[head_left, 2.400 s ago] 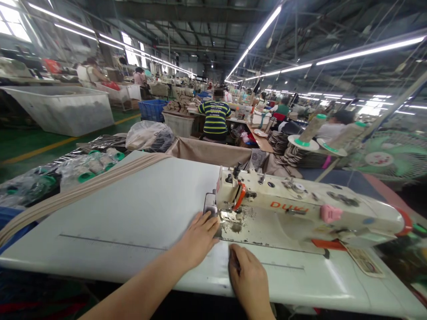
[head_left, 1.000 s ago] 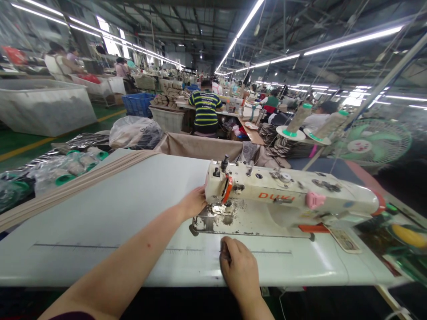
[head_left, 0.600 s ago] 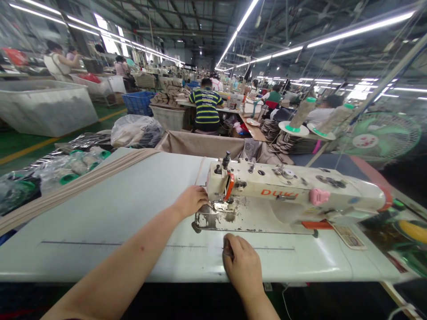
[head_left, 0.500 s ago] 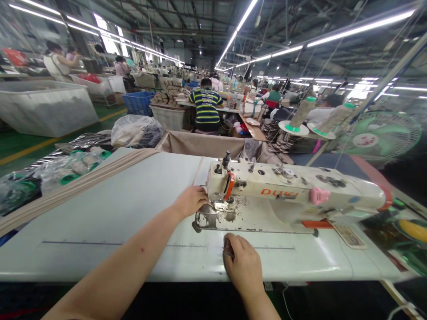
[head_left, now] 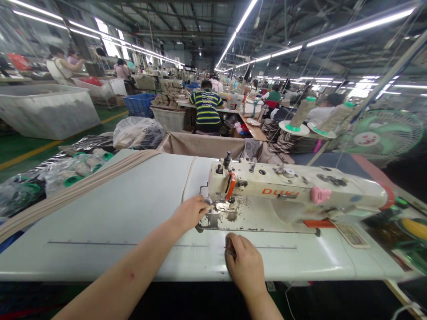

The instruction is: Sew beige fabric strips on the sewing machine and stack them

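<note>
My left hand [head_left: 191, 212] is closed at the needle end of the white sewing machine [head_left: 260, 191]. Its fingertips pinch a narrow beige strip [head_left: 188, 180], whose visible length curves back over the table to the far edge. A short pale end shows between those fingers and the presser foot [head_left: 223, 206]. My right hand [head_left: 246, 264] rests near the table's front edge, fingers curled round a small dark tool [head_left: 230, 251] with a thin tip; most of it is hidden in the palm. A ruler line [head_left: 93, 243] is marked on the white table [head_left: 110, 213].
A bundle of long beige strips [head_left: 83, 182] lies across the table's left side. Beyond the table stands a beige cloth-lined bin [head_left: 207, 142]. Thread cones [head_left: 302, 114] and a green fan [head_left: 376, 135] are at the right. A person in a striped shirt [head_left: 206, 109] sits ahead.
My left hand has moved slightly down and toward me, still beside the needle. The beige strip behind it now bows further left. My right hand has barely moved.
</note>
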Demonstrator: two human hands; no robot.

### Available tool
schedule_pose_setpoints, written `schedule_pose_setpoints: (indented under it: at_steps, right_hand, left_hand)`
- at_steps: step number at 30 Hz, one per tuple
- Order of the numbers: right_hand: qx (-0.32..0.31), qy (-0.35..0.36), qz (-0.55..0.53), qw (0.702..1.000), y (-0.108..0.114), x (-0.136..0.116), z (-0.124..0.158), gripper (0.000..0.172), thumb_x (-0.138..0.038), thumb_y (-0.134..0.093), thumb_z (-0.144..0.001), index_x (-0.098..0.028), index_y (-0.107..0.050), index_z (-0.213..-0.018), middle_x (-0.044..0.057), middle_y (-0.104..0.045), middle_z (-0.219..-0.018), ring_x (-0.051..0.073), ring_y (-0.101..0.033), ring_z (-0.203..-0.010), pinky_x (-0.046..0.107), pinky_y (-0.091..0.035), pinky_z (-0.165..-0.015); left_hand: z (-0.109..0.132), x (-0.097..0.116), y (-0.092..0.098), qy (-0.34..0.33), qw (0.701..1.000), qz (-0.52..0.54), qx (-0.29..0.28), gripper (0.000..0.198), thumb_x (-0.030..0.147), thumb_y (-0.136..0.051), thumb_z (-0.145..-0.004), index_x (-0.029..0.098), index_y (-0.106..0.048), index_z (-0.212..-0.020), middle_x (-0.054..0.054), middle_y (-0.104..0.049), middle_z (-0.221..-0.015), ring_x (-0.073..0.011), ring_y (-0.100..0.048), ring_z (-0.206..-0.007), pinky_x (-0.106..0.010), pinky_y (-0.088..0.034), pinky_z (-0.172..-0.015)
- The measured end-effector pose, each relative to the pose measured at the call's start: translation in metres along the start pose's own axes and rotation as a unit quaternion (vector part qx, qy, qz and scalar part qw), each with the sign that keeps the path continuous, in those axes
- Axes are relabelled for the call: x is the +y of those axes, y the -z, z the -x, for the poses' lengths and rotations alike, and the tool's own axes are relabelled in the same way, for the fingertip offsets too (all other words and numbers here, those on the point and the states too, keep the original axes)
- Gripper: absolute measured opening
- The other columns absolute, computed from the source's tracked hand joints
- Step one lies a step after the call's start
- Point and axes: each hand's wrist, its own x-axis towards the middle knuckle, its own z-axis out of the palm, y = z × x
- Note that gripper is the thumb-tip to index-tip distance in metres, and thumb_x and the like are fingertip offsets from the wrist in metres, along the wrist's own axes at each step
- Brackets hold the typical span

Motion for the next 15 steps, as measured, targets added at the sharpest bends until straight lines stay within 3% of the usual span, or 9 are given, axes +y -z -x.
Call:
schedule_pose_setpoints:
  at_steps: [4,11,15]
  right_hand:
    - [0.001,-0.001,-0.006,1.000,-0.002,0.001,0.001,0.026,-0.008,-0.051,-0.087,-0.020,-0.060,-0.108,0.002,-0.062,-0.081,0.020,-0.056,-0.076,0.032,-0.038,-0.070]
    - [0.020,0.008,-0.014,1.000,-0.003,0.004,0.002,0.031,-0.005,-0.050,-0.083,-0.022,-0.057,-0.108,0.001,-0.063,-0.080,0.020,-0.061,-0.074,0.031,-0.042,-0.067]
    - [0.041,0.022,-0.026,0.999,-0.020,0.017,0.010,0.039,-0.005,-0.051,-0.076,-0.025,-0.056,-0.109,0.001,-0.066,-0.079,0.021,-0.066,-0.072,0.030,-0.050,-0.065]
  left_hand:
    - [0.011,0.026,-0.003,0.049,0.999,-0.007,-0.012,0.021,0.025,-0.053,-0.097,0.021,-0.073,-0.097,-0.005,-0.063,-0.107,-0.0170,-0.063,-0.094,-0.028,-0.053,-0.091]
    - [0.018,0.069,-0.021,0.114,0.993,-0.018,-0.003,0.027,0.021,-0.045,-0.098,0.011,-0.068,-0.109,-0.014,-0.058,-0.117,-0.0221,-0.063,-0.105,-0.034,-0.052,-0.105]
    - [0.017,0.083,-0.025,0.141,0.990,-0.015,-0.024,0.046,0.005,-0.035,-0.092,0.007,-0.059,-0.132,-0.018,-0.058,-0.124,-0.0217,-0.063,-0.112,-0.030,-0.051,-0.107]
